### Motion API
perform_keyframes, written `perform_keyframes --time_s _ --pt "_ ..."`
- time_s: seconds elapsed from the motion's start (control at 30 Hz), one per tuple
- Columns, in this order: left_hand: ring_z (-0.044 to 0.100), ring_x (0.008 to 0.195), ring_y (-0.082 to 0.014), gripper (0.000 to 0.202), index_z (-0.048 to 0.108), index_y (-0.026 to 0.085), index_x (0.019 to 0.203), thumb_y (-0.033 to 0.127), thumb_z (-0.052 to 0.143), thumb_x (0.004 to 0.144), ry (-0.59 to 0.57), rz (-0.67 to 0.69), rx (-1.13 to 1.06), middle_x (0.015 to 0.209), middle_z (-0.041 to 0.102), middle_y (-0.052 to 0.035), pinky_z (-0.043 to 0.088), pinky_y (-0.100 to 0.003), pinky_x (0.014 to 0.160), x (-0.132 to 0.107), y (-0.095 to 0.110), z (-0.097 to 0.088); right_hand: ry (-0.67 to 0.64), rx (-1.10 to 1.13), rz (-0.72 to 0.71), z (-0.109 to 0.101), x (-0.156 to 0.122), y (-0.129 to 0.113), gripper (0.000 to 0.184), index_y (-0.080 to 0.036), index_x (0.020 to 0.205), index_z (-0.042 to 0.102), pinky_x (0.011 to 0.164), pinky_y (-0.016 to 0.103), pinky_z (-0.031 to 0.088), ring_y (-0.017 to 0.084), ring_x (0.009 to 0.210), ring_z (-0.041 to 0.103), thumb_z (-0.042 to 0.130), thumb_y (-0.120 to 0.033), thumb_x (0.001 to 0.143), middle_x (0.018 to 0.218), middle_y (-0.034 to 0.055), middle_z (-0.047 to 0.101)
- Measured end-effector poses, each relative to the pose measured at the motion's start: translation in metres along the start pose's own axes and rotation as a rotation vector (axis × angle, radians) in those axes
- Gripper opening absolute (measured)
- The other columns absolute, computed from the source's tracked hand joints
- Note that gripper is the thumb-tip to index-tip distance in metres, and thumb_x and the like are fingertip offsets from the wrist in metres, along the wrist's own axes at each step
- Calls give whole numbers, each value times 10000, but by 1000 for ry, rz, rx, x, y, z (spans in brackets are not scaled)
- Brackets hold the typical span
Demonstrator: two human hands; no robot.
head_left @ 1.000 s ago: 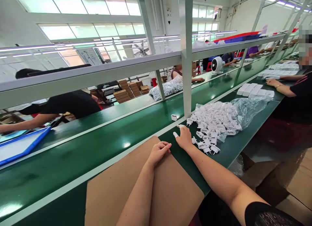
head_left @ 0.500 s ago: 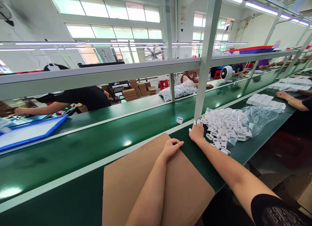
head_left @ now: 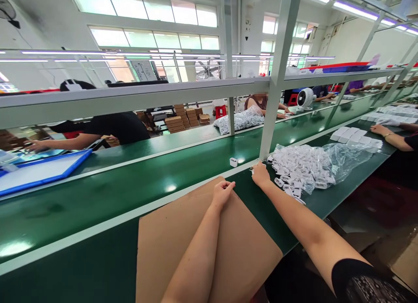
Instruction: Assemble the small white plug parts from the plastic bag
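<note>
- Head view: white pieces (head_left: 298, 164) lie heaped just right of the right hand (head_left: 261, 174), whose curled fingers hide any grip.
- Left hand (head_left: 222, 193): fingers drawn together, over the cardboard (head_left: 173, 246).
- Pieces look light, stiff, slick; best pinched by their sides.

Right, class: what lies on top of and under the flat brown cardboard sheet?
Over the flat brown cardboard sheet are the person's left hand and bare forearm. Dark green tabletop shows beside its edges; anything directly underneath is covered and cannot be seen.
</note>
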State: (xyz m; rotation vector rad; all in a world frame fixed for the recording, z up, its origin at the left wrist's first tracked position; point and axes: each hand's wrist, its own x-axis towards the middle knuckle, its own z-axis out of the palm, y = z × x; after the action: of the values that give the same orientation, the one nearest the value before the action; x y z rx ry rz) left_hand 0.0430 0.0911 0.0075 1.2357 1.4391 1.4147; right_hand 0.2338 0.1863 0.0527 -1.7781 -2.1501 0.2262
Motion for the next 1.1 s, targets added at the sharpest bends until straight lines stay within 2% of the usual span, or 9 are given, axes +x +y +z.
perform_keyframes --time_s 0.2,0.33,0.43,0.5,0.6,0.73,0.83,0.93,1.1 --pt "620 744 -187 335 714 170 796 501 714 745 341 -11 -44 813 693 -56 479 -308 724 9 -12 -12 -95 248 -269 5 -46 -34 352 -176 1154 735 852 276 463 215 979 624 593 -100 841 1118 98 657" --pt "654 798 -203 350 716 159 864 489 685 751 468 -11 -49 874 720 -79 508 -319 768 14 -18 -20 -170 423 -374 14 -62 -40 306 -198 1109 756 769 270 474 192 888 628 628 -135 838 1020 75 668" --pt "663 793 -202 320 715 157 876 451 674 758 493 -3 -22 872 727 -80 521 -318 767 17 -22 -22 -234 823 -259 22 -57 -33 298 -203 1113 749 739 271 499 175 833 636 659 -163 832 989 63 682" --pt "664 791 -198 294 716 160 872 428 681 756 496 7 14 874 727 -76 524 -313 766 18 -24 -22 -295 1086 -122 27 -48 -27 335 -193 1162 723 629 265 510 150 678 628 669 -195 831 899 47 693" --pt "670 821 -200 277 714 164 882 416 672 773 497 21 74 913 730 -78 529 -313 788 18 -27 -20 -361 1274 11 33 -36 -21 314 -177 1146 710 504 250 494 128 537 599 667 -230 840 802 31 700" --pt "679 898 -208 289 698 164 938 416 604 833 493 8 162 992 730 -93 536 -325 844 17 -30 -19 -387 1552 153 31 -29 -20 189 -204 992 713 685 249 586 137 756 696 726 -175 806 914 30 743" --pt "677 950 -218 298 684 164 1016 360 665 792 461 -53 260 1028 719 -101 526 -342 897 25 -32 -23 -465 1730 213 23 -29 -21 191 -215 963 697 782 265 607 135 820 710 769 -162 794 920 24 748" --pt "646 1079 -269 502 631 173 1186 292 752 713 446 -136 382 1165 677 -139 495 -398 963 46 -28 -35 -586 1857 255 16 -31 -21 229 -207 969 689 821 256 611 128 827 713 751 -91 782 936 30 747" --pt "364 1431 -402 840 548 161 1348 172 835 559 368 -113 588 1496 477 -205 292 -497 1173 94 -10 -52 -673 1980 353 13 -28 -20 280 -206 980 651 838 257 622 128 827 708 620 -7 786 916 23 742"
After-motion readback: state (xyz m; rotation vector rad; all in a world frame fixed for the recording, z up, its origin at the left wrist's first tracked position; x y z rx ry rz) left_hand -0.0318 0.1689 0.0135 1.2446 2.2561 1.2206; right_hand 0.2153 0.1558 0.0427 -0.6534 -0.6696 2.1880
